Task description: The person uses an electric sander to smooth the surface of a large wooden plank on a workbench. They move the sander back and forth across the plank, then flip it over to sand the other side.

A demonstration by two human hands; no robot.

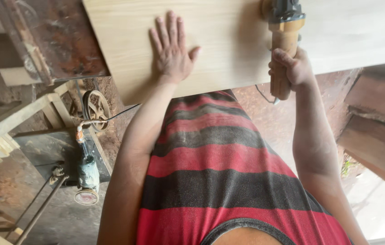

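Observation:
A pale wooden board (228, 50) fills the top of the head view. My left hand (170, 50) lies flat on it, fingers spread, pressing down near its front edge. My right hand (290, 68) is wrapped around the tan handle of a power tool (285, 31); the tool's dark head rests on the board at the upper right. A thin cable hangs from the bottom of the handle. Below the board I see my red and dark striped shirt.
A rusty metal machine surface (56, 41) sits to the left of the board. Beneath it stand a wheel (95, 108), a small grinder-like tool (87, 174) and metal rods on the dusty floor. Rough wooden planks (378, 131) lie on the right.

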